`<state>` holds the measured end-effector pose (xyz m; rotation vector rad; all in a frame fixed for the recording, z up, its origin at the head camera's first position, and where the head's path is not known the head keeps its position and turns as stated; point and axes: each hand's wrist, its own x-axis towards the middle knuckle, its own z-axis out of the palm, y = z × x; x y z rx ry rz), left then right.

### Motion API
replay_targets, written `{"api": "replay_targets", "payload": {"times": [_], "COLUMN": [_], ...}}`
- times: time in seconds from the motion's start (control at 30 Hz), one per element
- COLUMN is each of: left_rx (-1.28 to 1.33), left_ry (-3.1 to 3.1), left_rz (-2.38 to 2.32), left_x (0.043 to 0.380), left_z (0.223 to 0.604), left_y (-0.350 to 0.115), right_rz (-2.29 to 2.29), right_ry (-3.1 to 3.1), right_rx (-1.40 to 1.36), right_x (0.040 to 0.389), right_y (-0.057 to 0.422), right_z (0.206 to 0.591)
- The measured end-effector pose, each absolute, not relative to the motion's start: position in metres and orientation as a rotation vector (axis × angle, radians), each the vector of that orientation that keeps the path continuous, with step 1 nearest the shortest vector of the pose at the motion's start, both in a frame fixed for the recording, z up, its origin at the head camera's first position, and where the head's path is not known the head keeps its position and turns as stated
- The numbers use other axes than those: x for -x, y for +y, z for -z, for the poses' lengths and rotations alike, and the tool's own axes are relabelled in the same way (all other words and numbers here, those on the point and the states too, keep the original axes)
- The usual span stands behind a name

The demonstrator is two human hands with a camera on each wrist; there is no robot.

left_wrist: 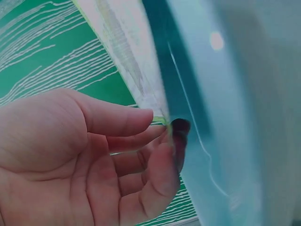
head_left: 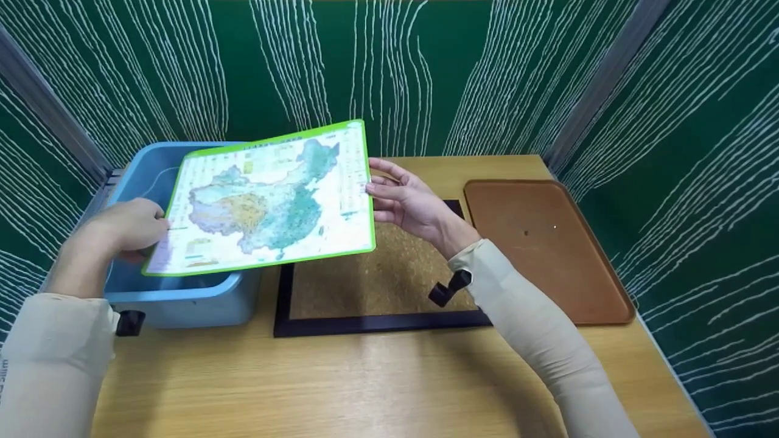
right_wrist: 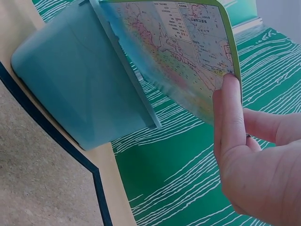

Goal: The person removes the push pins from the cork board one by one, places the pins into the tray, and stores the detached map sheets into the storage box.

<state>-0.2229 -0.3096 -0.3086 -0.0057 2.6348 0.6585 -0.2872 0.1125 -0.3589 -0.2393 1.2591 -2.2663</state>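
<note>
A thin map sheet (head_left: 286, 201) with a bright green border, showing a coloured map of China, is held up tilted over the blue bin and part of the cork board. My left hand (head_left: 125, 228) pinches its lower left edge between thumb and fingers, above the bin. At the opposite side, my right hand (head_left: 414, 204) holds the right edge, thumb on the front and fingers behind. The right wrist view shows the sheet's back (right_wrist: 178, 52), printed with another coloured map, with fingers (right_wrist: 231, 108) lying against it.
The blue plastic bin (head_left: 182, 313) stands at the left, with a thin pale cord inside. A dark-framed cork board (head_left: 377, 286) lies mid-table, partly under the sheet. To its right is a brown tray (head_left: 548, 255). Green walls with white lines enclose the wooden table (head_left: 341, 383).
</note>
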Motion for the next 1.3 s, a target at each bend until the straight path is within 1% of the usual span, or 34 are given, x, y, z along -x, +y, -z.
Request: {"api": "replay_targets", "payload": {"times": [0.33, 0.83, 1.07, 1.3], "left_rx": [0.022, -0.009, -0.065, -0.203], "left_ry": [2.582, 2.51, 2.67, 2.735], "left_rz": [-0.696, -0.581, -0.346, -0.288], "left_x": [0.221, 0.216, 0.197, 0.167], "left_z": [0.314, 0.309, 0.299, 0.295], "left_y": [-0.312, -0.308, -0.286, -0.257], "right_rz": [2.257, 2.31, 2.315, 2.323], "right_ry": [1.277, 1.267, 1.263, 1.278], "right_rx": [0.218, 0.199, 0.191, 0.181], "right_x": [0.287, 0.288, 0.288, 0.288], "right_y": [0.109, 0.107, 0.1, 0.085], "right_z": [0.362, 0.362, 0.361, 0.361]}}
